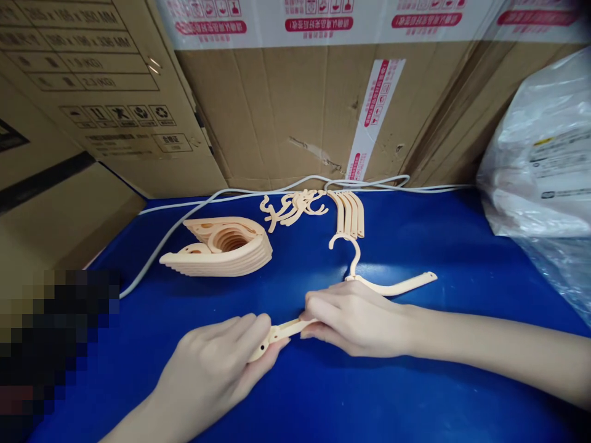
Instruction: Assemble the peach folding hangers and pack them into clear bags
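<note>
My left hand (221, 360) is closed on one end of a cream plastic folding-hanger piece (281, 331), where a small dark hole shows beside the fingertips. My right hand (355, 317) pinches the other end of that piece, and its fingers hide part of it. Just beyond the right hand lies a hanger arm (406, 285) with a hook (354, 249) at its inner end; the joint is partly covered by the hand. Farther back are several loose hooks (298, 209) in a pile and several curved hanger arms (351, 215) lined up side by side.
At the left, a stack of folded cream hangers (231, 261) rests on the blue table surface (295, 400). A white cable (184, 212) runs along the back. Cardboard boxes (286, 104) wall off the rear and left, and a clear plastic bag (540, 147) bulges in at the right.
</note>
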Tool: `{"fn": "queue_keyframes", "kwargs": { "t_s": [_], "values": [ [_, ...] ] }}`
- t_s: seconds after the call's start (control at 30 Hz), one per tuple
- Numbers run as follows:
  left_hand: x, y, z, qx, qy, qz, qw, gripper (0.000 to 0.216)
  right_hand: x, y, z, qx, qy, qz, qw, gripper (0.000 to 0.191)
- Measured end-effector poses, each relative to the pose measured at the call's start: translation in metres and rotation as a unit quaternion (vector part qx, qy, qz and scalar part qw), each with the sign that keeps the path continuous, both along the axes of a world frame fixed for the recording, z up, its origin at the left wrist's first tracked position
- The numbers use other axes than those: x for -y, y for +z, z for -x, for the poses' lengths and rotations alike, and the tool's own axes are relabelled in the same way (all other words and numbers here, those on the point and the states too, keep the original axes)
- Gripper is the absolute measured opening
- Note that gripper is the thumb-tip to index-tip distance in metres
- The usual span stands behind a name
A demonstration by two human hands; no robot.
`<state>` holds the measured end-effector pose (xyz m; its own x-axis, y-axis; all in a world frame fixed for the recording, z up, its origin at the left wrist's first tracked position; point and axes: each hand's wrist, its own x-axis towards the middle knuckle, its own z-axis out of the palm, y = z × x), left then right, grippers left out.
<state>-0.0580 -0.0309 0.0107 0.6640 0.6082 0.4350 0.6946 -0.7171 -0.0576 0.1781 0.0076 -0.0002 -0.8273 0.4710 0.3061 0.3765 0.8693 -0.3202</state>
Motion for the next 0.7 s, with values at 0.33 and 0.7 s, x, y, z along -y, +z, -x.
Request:
{"fn": "queue_keyframes", "kwargs": {
  "t_s": [0.33, 0.7],
  "values": [
    [-0.002, -0.006, 0.009, -0.009, 0.009, 0.003, 1.000, 0.031, -0.004, 0.007, 0.003, 0.042, -0.026, 0.100, 0.994, 0.016],
    [-0.006, -0.001, 0.006, -0.052, 0.015, -0.012, 0.998, 0.032, -0.003, 0.007, 0.003, 0.010, -0.041, 0.111, 0.993, 0.014]
  ]
}}
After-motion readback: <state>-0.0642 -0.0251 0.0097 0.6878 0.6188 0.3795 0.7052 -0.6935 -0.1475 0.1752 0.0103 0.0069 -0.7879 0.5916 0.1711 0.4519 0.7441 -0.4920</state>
